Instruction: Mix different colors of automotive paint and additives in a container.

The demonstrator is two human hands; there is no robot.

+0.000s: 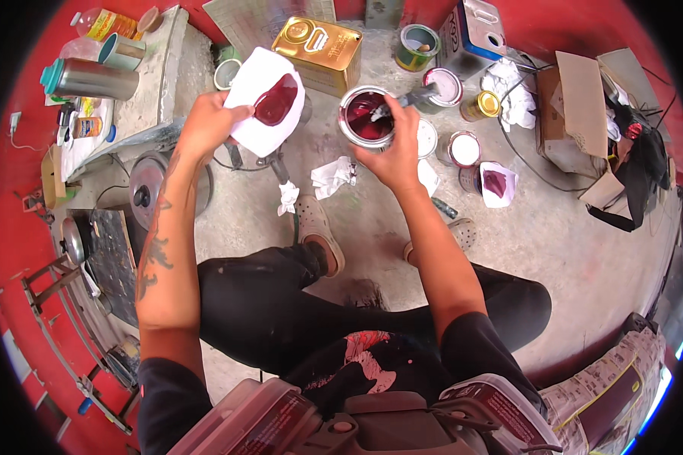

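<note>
My left hand (pixel 211 125) grips the edge of a white sheet of card or paper (pixel 259 67) that bears a glossy dark red paint patch (pixel 276 100). Over at the right, my right hand (pixel 398 148) is wrapped round the side of an open metal paint can (pixel 344 125) with dark red paint inside. A grey stick-like tool (pixel 416 97) leans out over the can's right rim; its lower end is in the paint, and I cannot make out its kind. The can and the sheet are apart, side by side.
A gold rectangular tin (pixel 319 45) stands beyond the can. Several paint cans sit at the right, near a second paint-marked white sheet (pixel 501 184). Crumpled paper (pixel 334 177) lies on the floor. A cardboard box (pixel 577 98) is far right; a steel bottle (pixel 99 80) rests on the left ledge.
</note>
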